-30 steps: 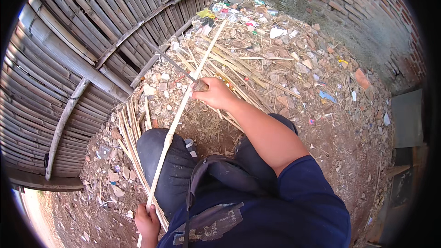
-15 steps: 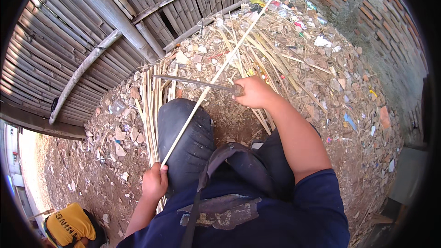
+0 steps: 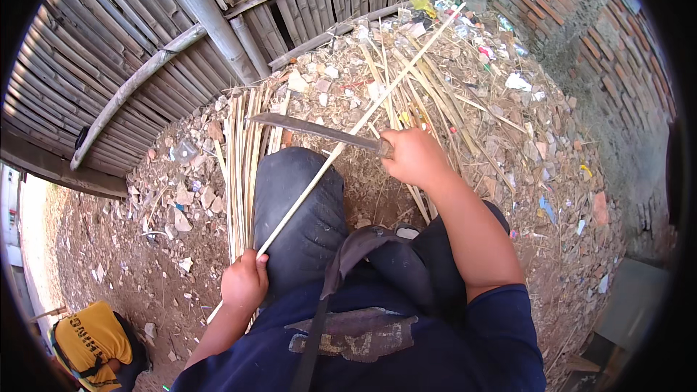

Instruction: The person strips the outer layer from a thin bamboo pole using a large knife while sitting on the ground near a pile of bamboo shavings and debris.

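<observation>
A long pale bamboo strip (image 3: 302,198) runs slantwise from my left hand (image 3: 245,279) across my left knee toward the far rubbish. My left hand is closed on its near end. My right hand (image 3: 414,157) grips the wooden handle of a long-bladed knife (image 3: 319,130). The dark blade points left and lies across the strip, just beyond my knee; its flat face shows. A bundle of bamboo strips (image 3: 238,167) lies along the left side of my left leg. More loose strips (image 3: 435,91) are spread on the ground beyond my right hand.
A bamboo-slat wall (image 3: 131,51) stands at the far left, and a brick wall (image 3: 617,80) at the right. Stones and litter cover the ground (image 3: 181,247) around me. A person in a yellow shirt (image 3: 91,341) is low at the near left. A dark strap (image 3: 330,283) hangs before my chest.
The knife's blade has turned so that more of its flat face shows, and it has shifted slightly along the strip. My left hand keeps its hold. The whole view has shifted a little.
</observation>
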Demonstrator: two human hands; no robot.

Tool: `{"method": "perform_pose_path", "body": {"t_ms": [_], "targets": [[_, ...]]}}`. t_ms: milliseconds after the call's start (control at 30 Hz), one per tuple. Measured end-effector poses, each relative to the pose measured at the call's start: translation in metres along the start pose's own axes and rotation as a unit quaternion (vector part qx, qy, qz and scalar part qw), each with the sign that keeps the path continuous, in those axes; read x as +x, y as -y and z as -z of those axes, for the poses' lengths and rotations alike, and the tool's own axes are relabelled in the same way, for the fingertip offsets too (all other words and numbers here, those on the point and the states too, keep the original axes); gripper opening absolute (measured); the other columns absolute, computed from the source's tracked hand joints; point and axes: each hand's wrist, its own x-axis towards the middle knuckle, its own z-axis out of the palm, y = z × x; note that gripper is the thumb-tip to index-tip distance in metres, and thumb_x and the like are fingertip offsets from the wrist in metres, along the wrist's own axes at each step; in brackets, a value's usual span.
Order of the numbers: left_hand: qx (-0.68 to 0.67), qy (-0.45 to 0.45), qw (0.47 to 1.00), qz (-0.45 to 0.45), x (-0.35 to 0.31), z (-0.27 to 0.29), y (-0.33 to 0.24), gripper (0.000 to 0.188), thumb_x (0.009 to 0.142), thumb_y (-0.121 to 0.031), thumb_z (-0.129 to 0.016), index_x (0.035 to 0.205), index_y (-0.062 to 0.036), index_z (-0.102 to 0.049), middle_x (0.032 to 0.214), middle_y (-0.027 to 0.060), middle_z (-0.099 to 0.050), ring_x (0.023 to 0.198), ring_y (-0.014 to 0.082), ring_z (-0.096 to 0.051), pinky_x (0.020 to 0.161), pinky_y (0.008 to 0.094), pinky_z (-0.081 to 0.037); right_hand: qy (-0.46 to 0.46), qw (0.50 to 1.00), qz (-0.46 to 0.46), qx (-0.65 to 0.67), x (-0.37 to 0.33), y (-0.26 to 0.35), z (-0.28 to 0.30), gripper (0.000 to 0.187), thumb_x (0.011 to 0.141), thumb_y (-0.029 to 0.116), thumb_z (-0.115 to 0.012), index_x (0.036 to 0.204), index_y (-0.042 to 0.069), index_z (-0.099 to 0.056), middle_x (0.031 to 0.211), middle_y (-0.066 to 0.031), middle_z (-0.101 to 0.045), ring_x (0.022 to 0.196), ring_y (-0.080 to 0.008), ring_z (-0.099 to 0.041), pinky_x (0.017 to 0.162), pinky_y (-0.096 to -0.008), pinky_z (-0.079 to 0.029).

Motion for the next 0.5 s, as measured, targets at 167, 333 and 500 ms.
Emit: {"method": "perform_pose_path", "body": {"t_ms": [167, 333, 500], "targets": [[0.014, -0.032, 0.999, -0.028, 0.003, -0.013, 0.005, 0.030, 0.102, -0.034, -0.059, 0.092, -0.0062, -0.054, 0.071, 0.0197, -0.065, 0.063, 0.0443, -0.066, 0.058, 0.0559, -0.052, 0.040, 0.995, -0.035, 0.086, 0.018, -0.033, -0.017, 0.032, 0.079, 0.023, -0.074, 0.110, 0.011, -0.073, 0.081, -0.0192, -0.072, 0.078, -0.0390, -0.071, 0.072, -0.0477, -0.057], [0.018, -0.033, 0.999, -0.018, -0.002, -0.012, 0.008, 0.030, 0.102, -0.033, -0.061, 0.091, -0.0065, -0.053, 0.073, 0.0199, -0.066, 0.063, 0.0438, -0.066, 0.058, 0.0550, -0.052, -0.012, 0.999, -0.019, 0.029, -0.001, -0.009, -0.009, 0.031, 0.077, 0.024, -0.076, 0.105, 0.011, -0.072, 0.091, -0.0185, -0.074, 0.089, -0.0375, -0.072, 0.079, -0.0480, -0.058], [-0.017, -0.006, 1.000, -0.015, 0.003, -0.018, 0.009, 0.030, 0.102, -0.033, -0.060, 0.091, -0.0062, -0.052, 0.074, 0.0225, -0.066, 0.065, 0.0460, -0.066, 0.061, 0.0564, -0.052, 0.001, 0.998, -0.049, 0.044, 0.001, -0.042, -0.017, 0.028, 0.079, 0.022, -0.074, 0.105, 0.011, -0.072, 0.088, -0.0187, -0.073, 0.087, -0.0373, -0.072, 0.079, -0.0489, -0.058]]}}
